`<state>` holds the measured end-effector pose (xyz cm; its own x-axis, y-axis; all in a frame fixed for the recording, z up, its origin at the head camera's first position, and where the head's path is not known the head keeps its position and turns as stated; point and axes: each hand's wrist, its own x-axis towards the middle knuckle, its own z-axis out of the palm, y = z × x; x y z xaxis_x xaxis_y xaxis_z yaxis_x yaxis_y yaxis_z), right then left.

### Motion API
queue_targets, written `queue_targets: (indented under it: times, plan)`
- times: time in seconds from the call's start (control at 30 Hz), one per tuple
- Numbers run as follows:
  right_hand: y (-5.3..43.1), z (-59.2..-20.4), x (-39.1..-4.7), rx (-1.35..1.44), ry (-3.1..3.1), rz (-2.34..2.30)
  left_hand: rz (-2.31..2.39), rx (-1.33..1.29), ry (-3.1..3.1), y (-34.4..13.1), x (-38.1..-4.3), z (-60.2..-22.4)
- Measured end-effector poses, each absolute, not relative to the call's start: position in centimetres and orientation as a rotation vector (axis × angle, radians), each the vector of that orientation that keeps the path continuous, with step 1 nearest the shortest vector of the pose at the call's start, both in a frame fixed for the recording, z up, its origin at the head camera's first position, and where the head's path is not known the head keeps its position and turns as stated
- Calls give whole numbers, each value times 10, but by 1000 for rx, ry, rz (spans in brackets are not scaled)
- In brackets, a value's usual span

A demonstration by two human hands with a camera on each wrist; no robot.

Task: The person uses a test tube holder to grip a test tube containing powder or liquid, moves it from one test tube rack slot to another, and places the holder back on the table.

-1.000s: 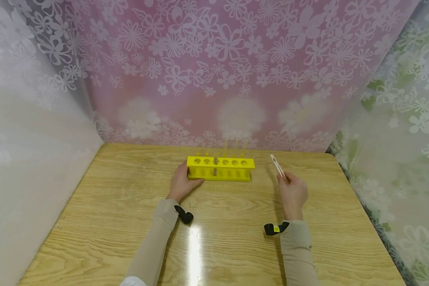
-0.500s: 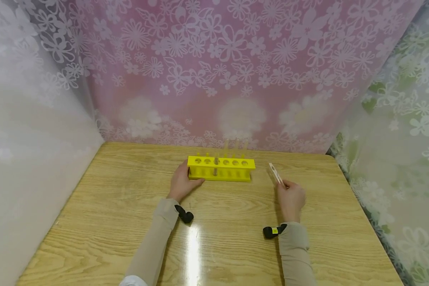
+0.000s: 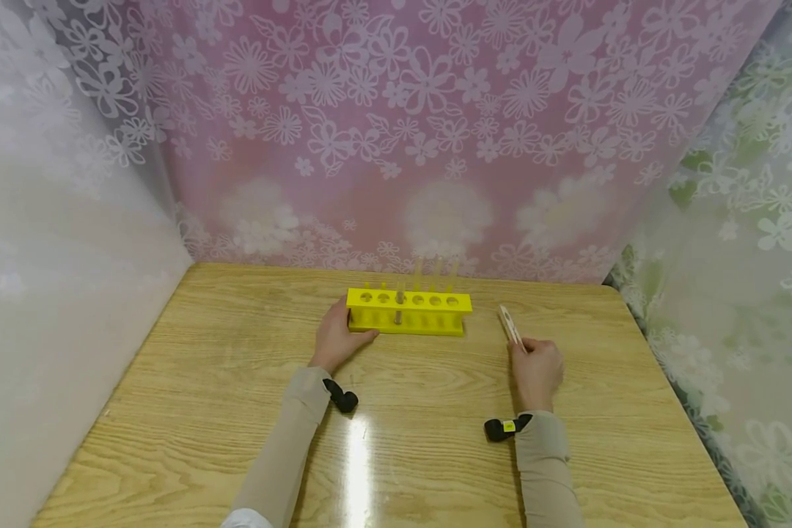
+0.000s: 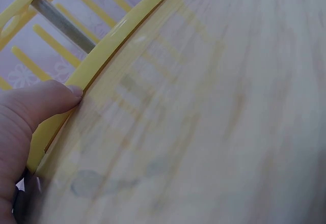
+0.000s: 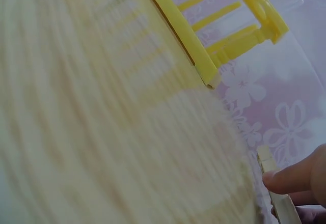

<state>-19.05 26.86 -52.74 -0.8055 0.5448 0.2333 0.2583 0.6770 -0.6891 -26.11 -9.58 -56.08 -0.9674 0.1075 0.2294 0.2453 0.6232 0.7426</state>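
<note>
At the far middle of the table stands a yellow test tube rack (image 3: 429, 329) with a row of holes along its top. My left hand (image 3: 333, 339) grips its left end, and in the left wrist view the thumb (image 4: 48, 101) lies against the base edge. One greyish test tube (image 4: 63, 23) is upright in the rack. Several clear tubes (image 3: 418, 272) show behind it, over the back pegs. To the right of the rack, apart from it, my right hand (image 3: 537, 372) pinches a pale wooden test tube holder (image 3: 511, 327), its tip pointing away from me.
The wood-grain table (image 3: 435, 440) runs back to a pink flowered curtain (image 3: 369, 147). A white sheet (image 3: 59, 257) flanks the left side, and a green-white flowered sheet (image 3: 752, 308) the right. Black cameras are strapped at both wrists.
My right hand has drawn back slightly towards me with the test tube holder, mostly in the first half second. The left hand and the rack stay in place.
</note>
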Motion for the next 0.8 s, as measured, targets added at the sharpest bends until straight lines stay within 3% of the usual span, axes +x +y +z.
queue_targets:
  times: [0.8]
  plan:
    - [274,-537,-187,-628,-2434,920,-1250,-285,-2687,-97,-264,-565]
